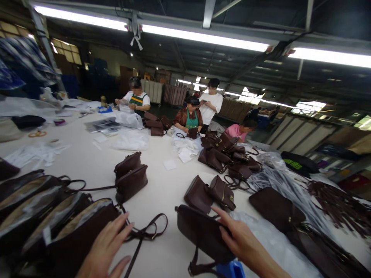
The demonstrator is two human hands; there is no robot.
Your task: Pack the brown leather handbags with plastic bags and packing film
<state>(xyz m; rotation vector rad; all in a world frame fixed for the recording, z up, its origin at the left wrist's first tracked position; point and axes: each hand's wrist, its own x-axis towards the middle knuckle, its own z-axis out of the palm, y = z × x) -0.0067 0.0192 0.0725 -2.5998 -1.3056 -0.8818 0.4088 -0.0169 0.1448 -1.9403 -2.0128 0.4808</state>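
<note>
In the head view, my right hand (pixel 240 235) grips the top edge of a dark brown handbag (pixel 199 231), thumb and fingers on its side. The bag's strap hangs down onto the table in front of a blue object (pixel 232 269). My left hand (pixel 108 247) holds nothing; its fingers are spread beside a row of open dark brown bags (pixel 78 239) with pale lining and clear plastic inside. A looped strap (pixel 150 227) lies on the table between my hands. Just beyond the held bag sit two smaller brown bags (pixel 198 193).
Two brown bags (pixel 131 181) stand mid-table. A heap of bags (pixel 223 150) lies at the back right, near grey strips (pixel 286 189) and a bundle of brown straps (pixel 336 204). Clear plastic (pixel 269 239) spreads at the right. Several people (pixel 189 116) are across the white table (pixel 162 193).
</note>
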